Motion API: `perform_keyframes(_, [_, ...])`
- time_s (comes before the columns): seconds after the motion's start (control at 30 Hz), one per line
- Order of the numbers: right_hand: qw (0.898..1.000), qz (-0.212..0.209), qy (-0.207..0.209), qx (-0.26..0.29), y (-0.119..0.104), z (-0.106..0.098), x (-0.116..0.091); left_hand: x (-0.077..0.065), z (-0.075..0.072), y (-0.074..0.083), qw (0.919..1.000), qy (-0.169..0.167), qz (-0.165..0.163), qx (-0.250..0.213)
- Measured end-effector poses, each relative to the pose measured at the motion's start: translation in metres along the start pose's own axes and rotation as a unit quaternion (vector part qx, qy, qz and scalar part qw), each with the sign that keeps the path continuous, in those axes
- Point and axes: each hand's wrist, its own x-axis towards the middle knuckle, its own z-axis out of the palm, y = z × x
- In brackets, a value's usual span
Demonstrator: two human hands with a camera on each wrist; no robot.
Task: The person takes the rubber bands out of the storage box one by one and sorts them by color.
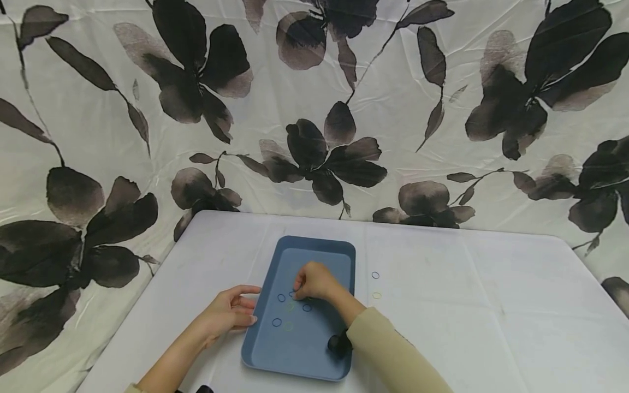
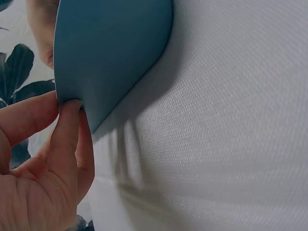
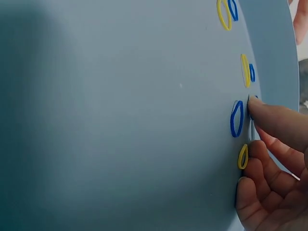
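Note:
A blue tray (image 1: pixel 304 355) lies on the white table, with several small blue and yellow rubber bands on its floor. My right hand (image 1: pixel 316 280) reaches over the tray, thumb and index finger pinching a blue rubber band (image 1: pixel 292 295) near its floor. In the right wrist view, another blue rubber band (image 3: pixel 237 119) and a yellow rubber band (image 3: pixel 243 156) lie close to the fingers. At the tray's left side, my left hand (image 1: pixel 228 312) touches the rim with extended fingertips. The left wrist view shows those fingertips (image 2: pixel 72 103) against the tray's outer wall.
Right of the tray, a blue rubber band (image 1: pixel 375 275) and a yellow rubber band (image 1: pixel 377 295) lie on the white tablecloth (image 1: pixel 467 305). Behind the table hangs a white cloth with dark flowers (image 1: pixel 319 158). A black round object (image 1: pixel 338 345) shows at the right wrist.

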Motion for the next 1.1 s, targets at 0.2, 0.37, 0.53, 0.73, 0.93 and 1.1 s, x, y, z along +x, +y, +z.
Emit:
perform_keyframes(0.2, [0.999, -0.018, -0.024, -0.03, -0.002, -0.002, 0.001, 0.0, 0.0, 0.001, 1.0, -0.001, -0.001, 0.001])
perform_keyframes(0.37, [0.993, -0.054, -0.063, -0.084, -0.006, -0.006, 0.0, 0.001, 0.002, 0.004, 1.0, 0.001, 0.0, 0.004])
perform_keyframes(0.53, [0.991, -0.059, -0.082, -0.088, -0.006, -0.006, -0.001, -0.001, 0.003, 0.003, 0.9999, 0.008, -0.003, 0.007])
perform_keyframes(0.73, [0.994, -0.055, -0.09, -0.032, -0.006, -0.009, -0.001, 0.0, 0.003, 0.002, 0.9998, 0.015, -0.005, 0.01])
perform_keyframes(0.93, [0.993, -0.066, -0.097, 0.008, -0.007, -0.019, -0.002, -0.002, 0.003, 0.003, 0.9999, 0.007, -0.002, 0.014])
perform_keyframes(1.1, [0.993, -0.083, -0.074, 0.036, -0.006, -0.027, -0.003, -0.001, 0.003, 0.003, 0.9998, 0.011, -0.006, 0.012])
